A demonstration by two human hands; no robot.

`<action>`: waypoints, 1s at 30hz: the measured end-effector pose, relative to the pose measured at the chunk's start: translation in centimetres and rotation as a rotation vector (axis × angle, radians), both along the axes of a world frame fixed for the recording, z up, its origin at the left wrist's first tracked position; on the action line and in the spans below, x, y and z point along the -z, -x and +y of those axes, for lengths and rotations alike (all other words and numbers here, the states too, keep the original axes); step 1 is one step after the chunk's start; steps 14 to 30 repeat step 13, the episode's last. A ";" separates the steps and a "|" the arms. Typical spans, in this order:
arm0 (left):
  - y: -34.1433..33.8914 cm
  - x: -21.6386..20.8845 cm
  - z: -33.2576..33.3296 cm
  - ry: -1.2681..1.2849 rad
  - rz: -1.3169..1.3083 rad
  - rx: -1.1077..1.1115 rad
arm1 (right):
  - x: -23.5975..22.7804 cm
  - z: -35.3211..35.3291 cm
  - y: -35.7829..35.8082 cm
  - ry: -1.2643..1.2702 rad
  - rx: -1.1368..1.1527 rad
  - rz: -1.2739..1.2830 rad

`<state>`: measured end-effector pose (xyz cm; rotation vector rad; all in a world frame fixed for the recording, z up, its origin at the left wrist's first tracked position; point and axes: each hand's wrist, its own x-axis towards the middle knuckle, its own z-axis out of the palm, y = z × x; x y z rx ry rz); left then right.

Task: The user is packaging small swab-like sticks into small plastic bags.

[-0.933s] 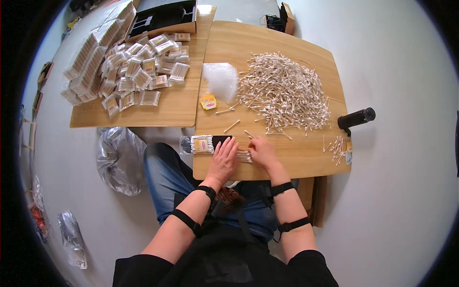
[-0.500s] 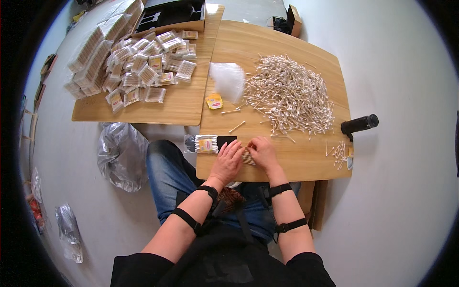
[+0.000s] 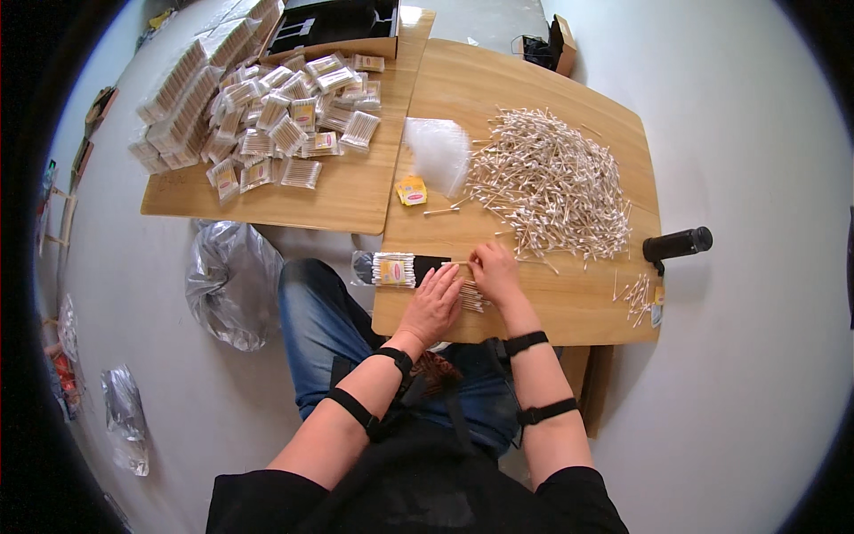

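Observation:
My left hand (image 3: 433, 303) lies with its fingers stretched out over the left end of a row of cotton swabs (image 3: 473, 296) at the table's near edge. Just right of it, my right hand (image 3: 494, 270) pinches a single cotton swab (image 3: 457, 262), which reaches across to my left fingertips. Left of both hands is a clear packet of swabs with a yellow card (image 3: 392, 270), beside a flat black piece (image 3: 431, 263) partly behind my left fingers. Beyond my right hand spreads a large heap of loose swabs (image 3: 556, 187).
Clear bags (image 3: 438, 153) and yellow cards (image 3: 411, 190) lie left of the heap. Filled packets (image 3: 286, 135) cover the left table near stacked packs (image 3: 178, 111). A black cylinder (image 3: 678, 244) sits at the right edge, near a few scattered swabs (image 3: 638, 295).
A loose swab that lay in front of my hands is gone from its spot, and my right hand now pinches one. My right hand has shifted slightly away from the row. The view has moved a little.

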<state>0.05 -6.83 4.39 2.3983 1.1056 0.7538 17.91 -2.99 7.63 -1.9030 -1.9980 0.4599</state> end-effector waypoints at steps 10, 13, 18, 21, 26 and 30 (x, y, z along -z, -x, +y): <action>0.0 -0.3 0.1 0.059 0.141 -0.012 | -0.8 4.7 2.5 -0.098 0.079 0.090; 0.2 0.1 0.3 0.025 0.251 0.031 | -0.6 7.2 4.1 -0.035 0.057 -0.018; 0.2 0.1 0.3 0.025 0.251 0.031 | -0.6 7.2 4.1 -0.035 0.057 -0.018; 0.2 0.1 0.3 0.025 0.251 0.031 | -0.6 7.2 4.1 -0.035 0.057 -0.018; 0.2 0.1 0.3 0.025 0.251 0.031 | -0.6 7.2 4.1 -0.035 0.057 -0.018; 0.2 0.1 0.3 0.025 0.251 0.031 | -0.6 7.2 4.1 -0.035 0.057 -0.018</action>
